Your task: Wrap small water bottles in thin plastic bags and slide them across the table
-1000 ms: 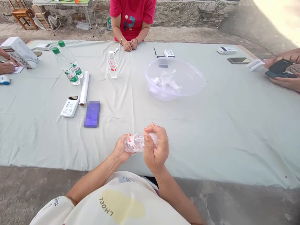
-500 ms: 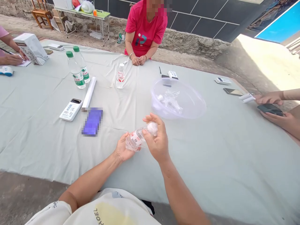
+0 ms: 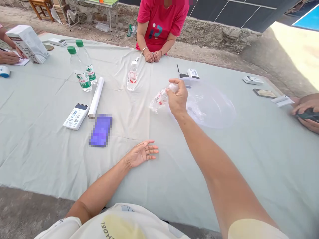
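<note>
My right hand (image 3: 178,96) grips a small clear plastic bottle (image 3: 160,98) near its white cap. Thin clear film seems to wrap the bottle, and it hangs tilted above the table beside a translucent plastic basin (image 3: 225,113). Crumpled clear plastic (image 3: 198,108) lies in the basin, partly hidden behind my wrist. My left hand (image 3: 142,154) rests low over the cloth, fingers apart and holding nothing. A similar bottle (image 3: 132,77) with a white cap stands upright farther back.
Left of my hands lie a blurred purple rectangle (image 3: 101,130), a white power bank (image 3: 76,116) and a white roll (image 3: 96,97). Two green-capped water bottles (image 3: 83,76) stand behind. A person in a pink shirt (image 3: 159,30) is across the table; another person's hands (image 3: 309,111) hold a phone at right.
My right hand has carried the wrapped bottle forward, away from my body, towards the basin. My left hand has let go of the bottle and stayed near the same place.
</note>
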`<state>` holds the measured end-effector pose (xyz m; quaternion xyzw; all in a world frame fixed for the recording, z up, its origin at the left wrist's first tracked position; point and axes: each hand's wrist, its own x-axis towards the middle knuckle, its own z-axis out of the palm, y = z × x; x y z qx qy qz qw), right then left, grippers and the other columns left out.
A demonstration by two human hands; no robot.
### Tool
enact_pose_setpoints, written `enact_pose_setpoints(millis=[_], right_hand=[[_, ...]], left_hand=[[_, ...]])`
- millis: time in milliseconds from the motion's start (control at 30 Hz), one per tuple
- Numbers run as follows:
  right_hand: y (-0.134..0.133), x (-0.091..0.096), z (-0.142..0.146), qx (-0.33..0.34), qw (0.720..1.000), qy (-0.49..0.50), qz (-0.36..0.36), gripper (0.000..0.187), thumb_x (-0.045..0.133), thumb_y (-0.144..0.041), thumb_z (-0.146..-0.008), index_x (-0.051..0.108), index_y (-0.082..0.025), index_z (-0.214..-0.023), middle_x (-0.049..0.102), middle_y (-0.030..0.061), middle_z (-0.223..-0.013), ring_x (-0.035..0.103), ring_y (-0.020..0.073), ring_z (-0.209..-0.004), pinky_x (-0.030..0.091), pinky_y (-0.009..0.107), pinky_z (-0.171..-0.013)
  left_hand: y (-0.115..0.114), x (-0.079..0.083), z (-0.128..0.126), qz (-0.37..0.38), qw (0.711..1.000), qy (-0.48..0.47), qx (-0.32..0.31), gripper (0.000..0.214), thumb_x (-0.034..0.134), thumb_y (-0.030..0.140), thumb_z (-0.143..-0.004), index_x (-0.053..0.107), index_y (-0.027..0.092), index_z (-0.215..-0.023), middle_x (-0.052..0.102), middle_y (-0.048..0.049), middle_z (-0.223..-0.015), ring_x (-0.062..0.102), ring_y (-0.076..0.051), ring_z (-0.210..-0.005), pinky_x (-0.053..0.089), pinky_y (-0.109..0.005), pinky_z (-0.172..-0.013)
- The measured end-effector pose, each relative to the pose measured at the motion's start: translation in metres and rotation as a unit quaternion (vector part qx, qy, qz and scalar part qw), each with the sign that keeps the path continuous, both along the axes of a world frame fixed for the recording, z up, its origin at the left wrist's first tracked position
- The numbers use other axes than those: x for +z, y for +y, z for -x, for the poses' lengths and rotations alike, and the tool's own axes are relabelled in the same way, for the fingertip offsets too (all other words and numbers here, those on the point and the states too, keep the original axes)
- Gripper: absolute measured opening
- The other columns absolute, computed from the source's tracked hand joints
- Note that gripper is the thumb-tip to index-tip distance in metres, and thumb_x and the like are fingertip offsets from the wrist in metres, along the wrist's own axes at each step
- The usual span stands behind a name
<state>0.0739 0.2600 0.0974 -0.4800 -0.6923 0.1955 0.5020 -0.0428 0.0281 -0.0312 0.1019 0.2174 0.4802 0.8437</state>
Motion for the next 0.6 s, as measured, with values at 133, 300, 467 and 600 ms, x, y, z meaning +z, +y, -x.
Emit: enact_pose_setpoints(millis=[133, 300, 467, 600], right_hand=[[0.063, -0.002, 0.01, -0.034, 0.996, -0.078, 0.012, 0.024, 0.058, -0.028, -0.09, 0.062, -0.025, -0.113, 0.063, 0.0065, -0.117, 0.062, 0.0241, -0.108, 0.047, 0.05, -0.106], [0.087, 0.012, 0.014, -0.002, 0.977, -0.178, 0.12, 0.035, 0.061, -0.023, -0.089, 0.065, -0.02, -0.124, 0.065, 0.0112, -0.12, 0.064, 0.0269, -0.108, 0.051, 0.048, -0.097], [0.101, 0.051, 0.026, -0.072, 0.94, -0.318, 0.099, 0.055, 0.057, -0.044, -0.094, 0.06, -0.007, -0.135, 0.057, 0.0214, -0.138, 0.055, 0.0391, -0.129, 0.043, 0.054, -0.1], [0.121, 0.06, 0.07, 0.014, 0.941, -0.338, -0.018, 0.049, 0.059, -0.044, -0.095, 0.058, -0.019, -0.138, 0.057, 0.0167, -0.139, 0.05, 0.0388, -0.133, 0.045, 0.057, -0.102]], left_hand=[[0.0, 0.0, 0.001, -0.01, 1.0, 0.023, -0.01, 0.037, 0.077, 0.035, -0.087, 0.068, 0.016, -0.118, 0.075, -0.0115, -0.109, 0.072, -0.024, -0.1, 0.052, -0.037, -0.084], [0.001, 0.002, 0.0, -0.008, 1.0, 0.027, -0.013, 0.039, 0.081, 0.037, -0.084, 0.07, 0.016, -0.115, 0.075, -0.0119, -0.107, 0.072, -0.023, -0.099, 0.054, -0.035, -0.081], [0.002, 0.002, -0.003, -0.003, 0.999, 0.029, -0.015, 0.039, 0.082, 0.037, -0.083, 0.07, 0.016, -0.114, 0.075, -0.0121, -0.107, 0.072, -0.023, -0.099, 0.053, -0.036, -0.082], [0.002, 0.004, -0.004, 0.004, 0.999, 0.033, -0.018, 0.041, 0.084, 0.039, -0.081, 0.07, 0.016, -0.113, 0.075, -0.0115, -0.106, 0.072, -0.023, -0.098, 0.052, -0.037, -0.082]])
